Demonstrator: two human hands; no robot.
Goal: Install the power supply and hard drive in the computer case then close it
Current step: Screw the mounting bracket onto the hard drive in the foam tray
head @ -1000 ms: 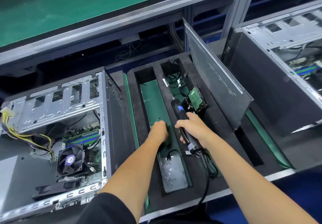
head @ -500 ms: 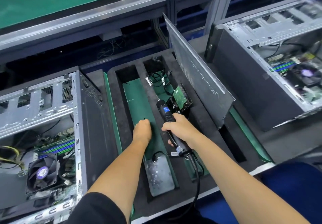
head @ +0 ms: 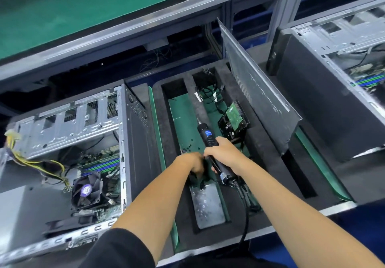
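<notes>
Screw-grabbing step, looks like: electric screwdriver (head: 214,155) being clutched by right hand (head: 224,153); left hand (head: 193,161) grip curled, contents can't be told. Loose screws (head: 188,148) just beyond. Hard drive (head: 234,121) next, probably.

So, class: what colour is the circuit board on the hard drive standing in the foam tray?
Green, seen in the head view on the hard drive.
</notes>
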